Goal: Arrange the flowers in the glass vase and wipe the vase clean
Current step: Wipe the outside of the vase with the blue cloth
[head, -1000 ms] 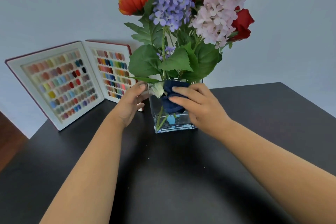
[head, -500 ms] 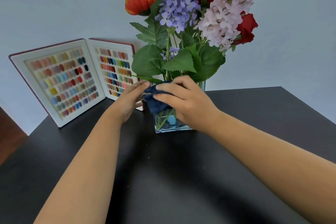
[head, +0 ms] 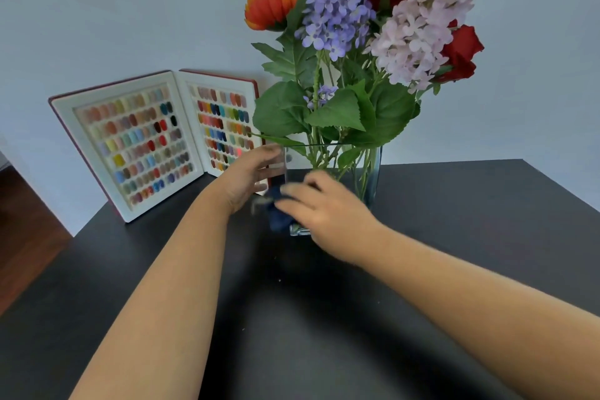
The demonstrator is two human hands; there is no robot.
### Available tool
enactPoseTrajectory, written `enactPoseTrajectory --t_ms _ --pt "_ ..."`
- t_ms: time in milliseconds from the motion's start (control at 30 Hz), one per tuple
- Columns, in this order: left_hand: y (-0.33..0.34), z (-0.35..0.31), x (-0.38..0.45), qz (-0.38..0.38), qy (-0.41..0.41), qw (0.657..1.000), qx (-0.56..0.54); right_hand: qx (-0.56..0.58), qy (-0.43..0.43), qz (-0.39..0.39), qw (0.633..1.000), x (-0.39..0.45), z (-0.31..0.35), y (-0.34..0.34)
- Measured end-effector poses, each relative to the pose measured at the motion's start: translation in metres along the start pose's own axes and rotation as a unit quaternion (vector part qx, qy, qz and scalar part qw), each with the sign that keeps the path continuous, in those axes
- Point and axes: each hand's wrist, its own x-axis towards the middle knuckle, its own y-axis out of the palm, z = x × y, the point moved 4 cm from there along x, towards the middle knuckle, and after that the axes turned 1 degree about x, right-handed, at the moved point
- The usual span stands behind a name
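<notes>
A square glass vase (head: pixel 367 169) stands on the black table (head: pixel 324 318), holding a bouquet of flowers (head: pixel 363 26): orange, purple, pale pink and red blooms with broad green leaves. My right hand (head: pixel 328 214) presses a dark blue cloth (head: pixel 279 214) against the lower left front of the vase, blurred by motion. My left hand (head: pixel 253 178) lies flat against the vase's left side, steadying it, fingers extended. The vase's lower front is hidden behind my right hand.
An open swatch book (head: pixel 152 140) with several coloured nail samples leans against the wall behind and left of the vase. The table's left edge drops to a wooden floor (head: pixel 22 234). The pale wall stands close behind.
My right hand has slid the cloth from the vase's top rim down to its lower left front. My left hand stays on the vase's left side.
</notes>
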Motion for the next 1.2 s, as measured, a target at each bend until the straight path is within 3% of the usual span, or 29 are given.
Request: enactPoseTrajectory --t_ms 67,133,267,400,533,667,733,833,1033,1133,1200 --pt "-0.001 0.002 0.001 -0.013 0.005 0.998 -0.059 -0.012 0.008 -0.075 0.997 0.017 -0.011 -0.021" --pt "-0.003 0.002 0.002 -0.022 0.003 0.995 -0.097 -0.037 0.013 -0.069 0.997 0.021 -0.015 -0.021" --pt "-0.002 -0.002 0.003 -0.009 -0.004 1.000 -0.027 -0.015 0.012 0.080 0.997 -0.002 0.005 0.017" --pt "-0.003 -0.002 0.002 -0.013 -0.020 1.000 -0.006 0.007 0.022 0.231 0.973 -0.029 0.020 0.055" --pt "-0.004 0.001 0.002 -0.006 -0.019 1.000 0.004 0.034 0.017 0.176 0.984 -0.019 0.008 0.033" --pt "-0.003 0.007 0.001 -0.008 0.000 1.000 0.006 0.041 0.030 -0.033 0.998 -0.005 -0.028 -0.019" --pt "-0.001 0.010 -0.001 -0.019 0.008 1.000 0.006 0.017 0.042 -0.088 0.995 -0.010 -0.043 -0.032" --pt "0.002 0.011 -0.002 -0.025 0.031 0.999 0.024 0.009 0.017 -0.075 0.997 -0.034 -0.046 -0.022" --pt "0.003 0.016 0.002 -0.025 0.067 0.993 0.096 0.063 -0.022 0.114 0.991 -0.087 -0.033 0.023" --pt "0.002 0.016 0.004 -0.026 0.058 0.992 0.106 0.080 -0.014 0.085 0.993 -0.075 -0.043 0.013" --pt "0.003 0.017 0.005 -0.026 0.062 0.992 0.106 0.085 -0.007 0.018 0.996 -0.061 -0.056 -0.007"
